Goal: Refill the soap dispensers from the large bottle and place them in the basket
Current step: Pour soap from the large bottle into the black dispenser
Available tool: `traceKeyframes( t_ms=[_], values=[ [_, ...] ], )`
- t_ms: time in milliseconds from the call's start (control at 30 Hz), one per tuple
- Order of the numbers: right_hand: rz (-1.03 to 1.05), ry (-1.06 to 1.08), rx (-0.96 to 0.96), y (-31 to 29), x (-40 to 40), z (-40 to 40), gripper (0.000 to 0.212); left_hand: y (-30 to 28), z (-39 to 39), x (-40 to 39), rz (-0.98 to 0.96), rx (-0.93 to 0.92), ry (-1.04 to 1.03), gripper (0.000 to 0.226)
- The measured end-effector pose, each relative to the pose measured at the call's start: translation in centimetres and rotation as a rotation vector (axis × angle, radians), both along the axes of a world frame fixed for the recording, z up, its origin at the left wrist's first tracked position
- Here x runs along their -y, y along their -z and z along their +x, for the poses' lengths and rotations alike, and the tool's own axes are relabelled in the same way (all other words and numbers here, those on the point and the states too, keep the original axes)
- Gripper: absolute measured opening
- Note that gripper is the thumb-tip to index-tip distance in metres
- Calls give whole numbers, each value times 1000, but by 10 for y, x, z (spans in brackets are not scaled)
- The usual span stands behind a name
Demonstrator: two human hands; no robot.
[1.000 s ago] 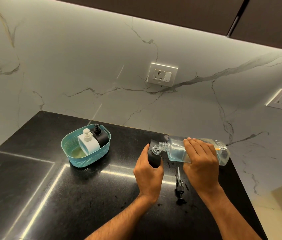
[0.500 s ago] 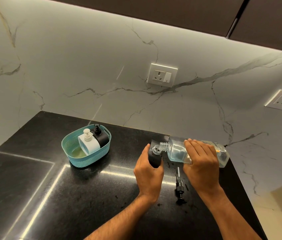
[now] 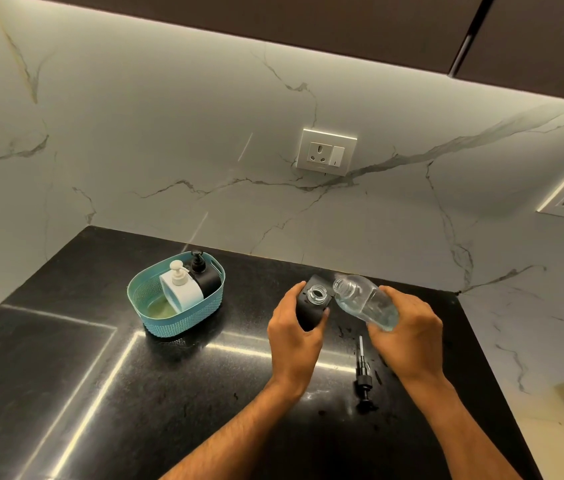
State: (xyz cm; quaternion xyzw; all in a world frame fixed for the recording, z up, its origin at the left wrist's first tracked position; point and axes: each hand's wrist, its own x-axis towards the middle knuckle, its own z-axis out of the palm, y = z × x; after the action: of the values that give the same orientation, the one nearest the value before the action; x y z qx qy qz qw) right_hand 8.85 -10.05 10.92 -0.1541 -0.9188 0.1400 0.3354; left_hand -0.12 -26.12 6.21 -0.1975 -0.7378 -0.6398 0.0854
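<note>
- Head view: left hand (image 3: 296, 332) curls round the black dispenser (image 3: 310, 308), which stands on the desk (image 3: 83, 393) with its neck open; right hand (image 3: 408, 329) grips the clear bottle (image 3: 363, 301), tilted, its mouth just beside the dispenser's neck at 2 o'clock
- Pump (image 3: 363, 375) lies on the desk between the wrists
- Basket (image 3: 173, 322), at 9 o'clock from the hands, holds a white dispenser (image 3: 180, 287) and a black one (image 3: 204, 277)
</note>
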Motion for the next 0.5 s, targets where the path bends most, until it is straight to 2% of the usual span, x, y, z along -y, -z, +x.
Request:
traceKeyframes(
  t_ms=[67, 167, 233, 500],
  values=[
    [-149, -27, -39, -3, -2, 1, 52, 1, -6, 1, -11, -11, 35, 58],
    [-380, -43, -50, -2, -11, 2, 63, 1, -16, 2, -12, -23, 85, 57],
    [-499, -50, -47, 2, -22, 2, 61, 0, -21, 2, -20, -36, 136, 56],
    [-835, -80, -117, 12, -75, -3, 63, 1, -48, -3, -64, 33, 317, 59]
  ],
)
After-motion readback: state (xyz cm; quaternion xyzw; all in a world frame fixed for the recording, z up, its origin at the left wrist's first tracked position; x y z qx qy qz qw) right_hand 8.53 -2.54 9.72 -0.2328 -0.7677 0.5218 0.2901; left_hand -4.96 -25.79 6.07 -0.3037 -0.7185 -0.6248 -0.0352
